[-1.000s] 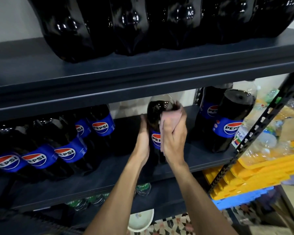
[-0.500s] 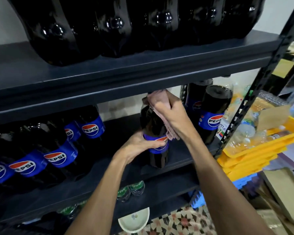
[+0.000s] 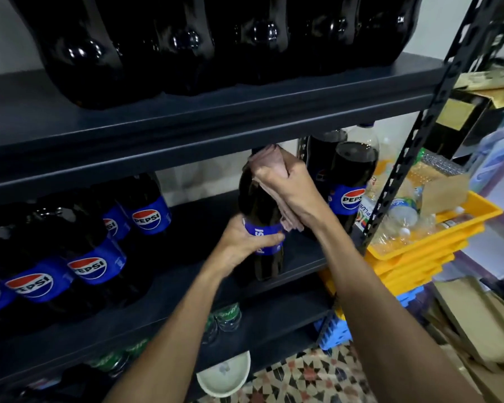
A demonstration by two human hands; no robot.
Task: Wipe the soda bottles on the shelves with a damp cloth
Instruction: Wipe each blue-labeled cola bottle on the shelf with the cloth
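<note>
Wiping one soda bottle (image 3: 259,205) that stood near the front of the middle shelf (image 3: 186,283), a person worked a pinkish cloth (image 3: 266,164) over its neck and shoulder. The job looked far from finished: Pepsi bottles at left (image 3: 146,213), two more at right (image 3: 352,181) and a dark row above (image 3: 186,48) showed no sign of cleaning either way. The right hand (image 3: 288,187) kept a closed grip on the cloth against the bottle's top. The left hand (image 3: 245,242) curled round the blue label (image 3: 266,237), steadying it.
</note>
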